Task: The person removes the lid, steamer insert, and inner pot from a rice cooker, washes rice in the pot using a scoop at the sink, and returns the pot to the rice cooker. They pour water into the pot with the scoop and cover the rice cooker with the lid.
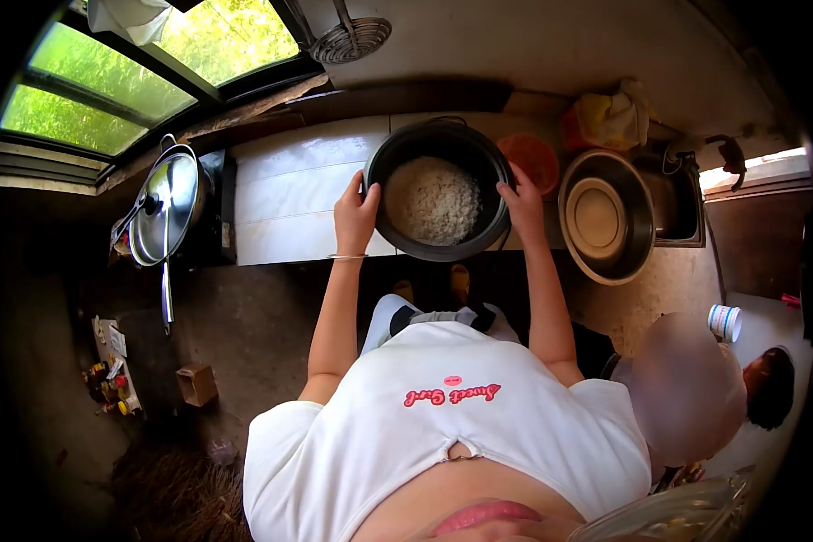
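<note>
A dark round pot [395,237] with white rice [435,200] in it is at the front edge of the white tiled counter [289,194]. My left hand [355,215] grips the pot's rim on the left side, thumb on top. On the opposite side, my right hand [522,200] holds the rim, its thumb also over the edge. A red basket [530,161] sits just behind my right hand, partly hidden by the pot. Whether the pot rests on the counter or is slightly raised, I cannot tell.
Right of the pot, a metal basin [637,217] stands beside the sink [677,203]. On the left, a lidded pan [176,194] sits on a stove [219,203]. Another person [686,388] is close on my right. A small box [196,385] lies on the floor.
</note>
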A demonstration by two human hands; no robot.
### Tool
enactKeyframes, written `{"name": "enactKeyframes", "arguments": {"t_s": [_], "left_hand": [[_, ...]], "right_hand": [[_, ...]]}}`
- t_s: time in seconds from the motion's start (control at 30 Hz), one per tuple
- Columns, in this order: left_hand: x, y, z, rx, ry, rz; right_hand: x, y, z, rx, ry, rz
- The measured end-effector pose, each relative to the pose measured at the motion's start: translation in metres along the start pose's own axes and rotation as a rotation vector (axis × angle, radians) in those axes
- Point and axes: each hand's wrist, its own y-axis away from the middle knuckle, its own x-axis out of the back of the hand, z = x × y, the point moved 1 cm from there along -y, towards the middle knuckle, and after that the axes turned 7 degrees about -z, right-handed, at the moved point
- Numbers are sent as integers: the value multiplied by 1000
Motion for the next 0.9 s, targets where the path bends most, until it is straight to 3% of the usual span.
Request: {"name": "enactKeyframes", "arguments": {"t_s": [0.03,0.1,0.2,0.37,0.47,0.83,0.9], "left_hand": [[-6,5,13,9,-79,1],[-6,4,12,25,-128,-12],[1,-4,-2,24,22,-2],[-17,-15,-17,20,-70,-34],[-29,-23,-38,-9,-151,-23],[-64,-22,-95,-40,-661,-69],[-62,-22,-95,-49,-687,-81]], "right_hand": [[9,1,-4,-126,-193,-45],[9,1,0,-150,-242,-30],[-5,-3,-2,-20,110,19],[4,-26,40,-58,-1,-24],[4,-32,47,38,305,29],[-5,-26,53,-193,863,-94],[2,-26,61,-152,779,14]]}}
